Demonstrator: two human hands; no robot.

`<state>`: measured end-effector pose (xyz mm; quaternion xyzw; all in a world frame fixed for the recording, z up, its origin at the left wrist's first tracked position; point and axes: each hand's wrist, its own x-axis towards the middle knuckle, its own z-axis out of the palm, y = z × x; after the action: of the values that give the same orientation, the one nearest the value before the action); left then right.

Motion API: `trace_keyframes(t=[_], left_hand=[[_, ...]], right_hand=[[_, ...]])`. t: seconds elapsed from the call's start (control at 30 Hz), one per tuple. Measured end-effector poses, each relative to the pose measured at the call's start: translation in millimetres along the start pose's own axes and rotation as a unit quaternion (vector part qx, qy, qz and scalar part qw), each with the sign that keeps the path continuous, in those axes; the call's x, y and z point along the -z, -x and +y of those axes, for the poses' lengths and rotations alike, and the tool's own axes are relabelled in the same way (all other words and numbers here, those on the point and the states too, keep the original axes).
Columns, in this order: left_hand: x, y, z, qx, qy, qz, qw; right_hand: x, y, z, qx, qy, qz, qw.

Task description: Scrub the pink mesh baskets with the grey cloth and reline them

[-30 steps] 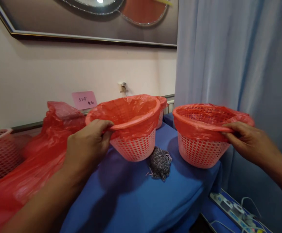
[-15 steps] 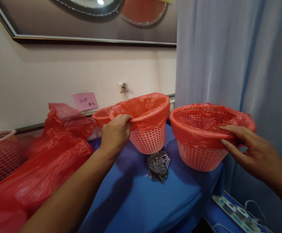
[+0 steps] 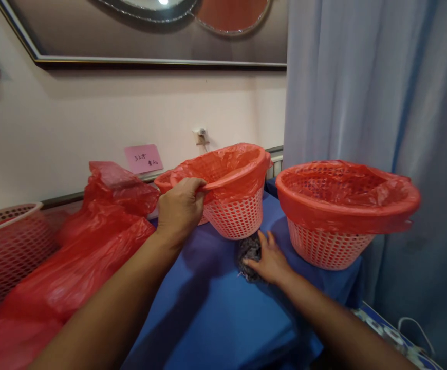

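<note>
My left hand [image 3: 183,205] is closed on the near left rim of a pink perforated plastic basket [image 3: 235,218], which is tilted and lined with a red plastic bag [image 3: 227,167]. Beneath the basket's base, a crumpled grey knitted cloth [image 3: 249,252] lies on the blue table cover [image 3: 223,303]. My right hand [image 3: 272,259] has its thumb and fingers around the right side of this cloth, partly covering it. To the right stands a second pink basket [image 3: 327,246], also lined with red plastic; neither hand touches it.
Loose red plastic bags [image 3: 77,262] heap up at the left beside another pink basket [image 3: 11,241]. Behind the tilted basket, part of a further basket [image 3: 163,181] shows. A pink note [image 3: 143,158] leans at the wall. A blue curtain [image 3: 342,87] hangs at the right.
My right hand has let go of the right basket's rim and moved left and down to the grey cloth. My left hand still grips the tilted basket.
</note>
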<state>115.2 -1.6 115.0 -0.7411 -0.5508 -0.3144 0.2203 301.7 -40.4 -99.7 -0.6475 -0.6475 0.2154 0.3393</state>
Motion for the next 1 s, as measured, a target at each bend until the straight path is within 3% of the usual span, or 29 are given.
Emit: trace_keyframes(t=[0.1, 0.2, 0.33, 0.47, 0.7, 0.77, 0.87, 0.93, 1.0], left_hand=[[-7.3, -2.7, 1.7, -0.008, 0.018, -0.009, 1.000], [-21.4, -1.1, 3.7, -0.019, 0.022, -0.033, 0.999], [-44.5, 8.9, 6.9, -0.048, 0.020, -0.088, 0.995], [-59.2, 18.1, 8.5, -0.061, 0.034, -0.098, 0.993], [-59.6, 15.9, 17.0, -0.057, 0.095, -0.107, 0.988], [-55.3, 22.0, 18.0, -0.066, 0.146, -0.086, 0.983], [-48.9, 51.5, 8.3, -0.065, 0.243, -0.021, 0.968], [-48.8, 86.5, -6.5, -0.036, 0.294, 0.012, 0.955], [-54.2, 130.4, -24.1, 0.018, 0.316, 0.010, 0.949]], right_hand=[[-39.9, -4.0, -18.7, 0.114, -0.040, -0.094, 0.988], [-59.3, 13.4, -35.2, 0.228, -0.094, -0.168, 0.954], [-67.3, 17.9, -34.4, 0.199, -0.159, -0.172, 0.952], [-68.8, 4.8, -23.3, 0.141, -0.215, -0.167, 0.952], [-67.5, 9.7, -24.7, 0.170, -0.213, -0.182, 0.945], [-66.2, 12.3, -25.2, 0.177, -0.217, -0.177, 0.944], [-67.4, 14.2, -22.8, 0.176, -0.241, -0.157, 0.941], [-71.6, 14.6, -18.9, 0.165, -0.270, -0.130, 0.940], [-77.9, 14.4, -14.9, 0.134, -0.312, -0.095, 0.936]])
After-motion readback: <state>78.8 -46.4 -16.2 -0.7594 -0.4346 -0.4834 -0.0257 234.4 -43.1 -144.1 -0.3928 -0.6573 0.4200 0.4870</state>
